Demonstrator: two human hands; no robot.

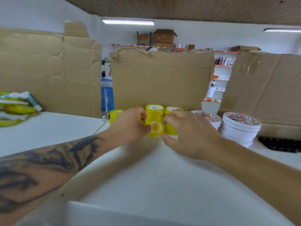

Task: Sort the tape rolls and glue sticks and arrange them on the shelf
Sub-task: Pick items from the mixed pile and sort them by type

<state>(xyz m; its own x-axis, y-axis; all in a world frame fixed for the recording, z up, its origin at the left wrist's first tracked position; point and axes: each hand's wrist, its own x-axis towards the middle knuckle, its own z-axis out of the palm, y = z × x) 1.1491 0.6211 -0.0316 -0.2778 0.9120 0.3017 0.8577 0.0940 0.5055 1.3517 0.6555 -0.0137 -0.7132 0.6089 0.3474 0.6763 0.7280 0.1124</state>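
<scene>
Several stacks of yellow tape rolls (pixel 154 112) stand at the back of the white shelf (pixel 146 176), against a cardboard sheet. One yellow roll (pixel 155 128) stands on edge in front of them, its white core facing me. My left hand (pixel 130 126) pinches this roll from the left with thumb and fingers. My right hand (pixel 187 132) reaches in from the right, fingers curled beside another yellow roll (pixel 169 129); whether it grips that roll is hidden. No glue sticks are clearly visible.
Two stacks of wide white tape rolls (pixel 239 128) with printed tops stand at the right. A black keyboard (pixel 280 144) lies further right. A blurred pile of yellow rolls and packets (pixel 17 108) sits at the far left. Cardboard sheets (pixel 162 79) wall the back.
</scene>
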